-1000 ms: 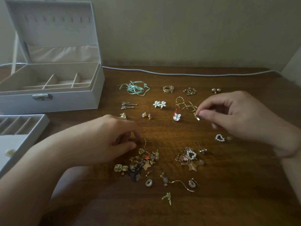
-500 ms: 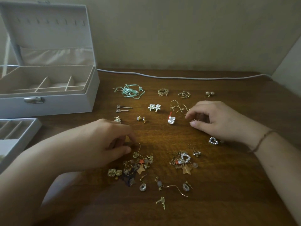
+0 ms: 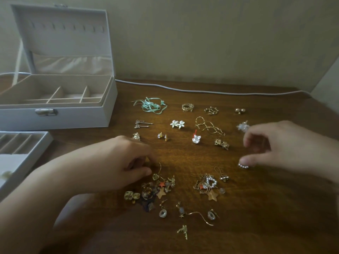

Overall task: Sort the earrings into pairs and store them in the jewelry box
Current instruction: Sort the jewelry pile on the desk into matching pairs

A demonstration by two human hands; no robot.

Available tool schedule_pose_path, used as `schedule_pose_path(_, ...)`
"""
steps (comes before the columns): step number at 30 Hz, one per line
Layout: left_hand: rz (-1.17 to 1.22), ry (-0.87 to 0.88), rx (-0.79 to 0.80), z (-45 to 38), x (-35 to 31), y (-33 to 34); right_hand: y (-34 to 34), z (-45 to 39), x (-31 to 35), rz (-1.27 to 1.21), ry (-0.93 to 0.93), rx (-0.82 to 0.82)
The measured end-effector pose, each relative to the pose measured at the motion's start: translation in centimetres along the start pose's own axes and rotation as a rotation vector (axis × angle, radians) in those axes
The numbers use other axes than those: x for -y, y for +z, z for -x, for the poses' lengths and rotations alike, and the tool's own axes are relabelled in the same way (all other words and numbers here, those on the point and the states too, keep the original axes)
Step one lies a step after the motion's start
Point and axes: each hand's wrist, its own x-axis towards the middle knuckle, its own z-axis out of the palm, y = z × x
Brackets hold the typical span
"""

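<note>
Many small earrings lie on the wooden table [image 3: 256, 208]. Sorted pairs sit in rows at the back, among them green ribbon earrings [image 3: 150, 106], white flower studs [image 3: 177, 124] and a gold pair [image 3: 222, 143]. Two mixed heaps of earrings [image 3: 157, 188] [image 3: 209, 186] lie nearer me. My left hand [image 3: 117, 162] rests with curled fingers beside the left heap, its fingertips by a gold hook. My right hand [image 3: 286, 147] hovers with fingers apart, its thumb touching a pearl heart earring [image 3: 243, 166]. The white jewelry box [image 3: 60, 117] stands open at the back left.
A removable white tray [image 3: 27, 143] with narrow slots lies at the left edge, in front of the box. A grey cable [image 3: 201, 91] runs along the table's back edge by the wall. Loose single earrings [image 3: 183, 231] are scattered near the front.
My right hand set a small gold earring down beside its match, then moved right and toward me to the pearl heart earring. My left hand stayed by the heap.
</note>
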Motion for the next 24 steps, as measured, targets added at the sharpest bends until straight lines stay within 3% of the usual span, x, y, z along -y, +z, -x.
schedule_pose_path(6,0.005,-0.004,-0.004,0.1,0.1,-0.1,1.2,-0.5,0.9,0.022,-0.024,0.133)
schedule_pose_path(12,-0.059,-0.126,-0.253,0.7,1.2,-1.6,1.4,-0.6,1.1,0.019,-0.014,0.214)
schedule_pose_path(17,-0.091,-0.239,-0.250,1.3,2.7,-2.5,1.0,-0.7,0.6,-0.071,-0.088,0.217)
schedule_pose_path(21,-0.061,-0.293,-0.189,2.2,3.8,-3.4,1.0,-0.1,3.0,-0.567,-0.232,-0.001)
schedule_pose_path(24,-0.048,-0.294,-0.163,2.4,4.1,-3.6,2.0,0.1,5.3,-0.992,-0.317,0.040)
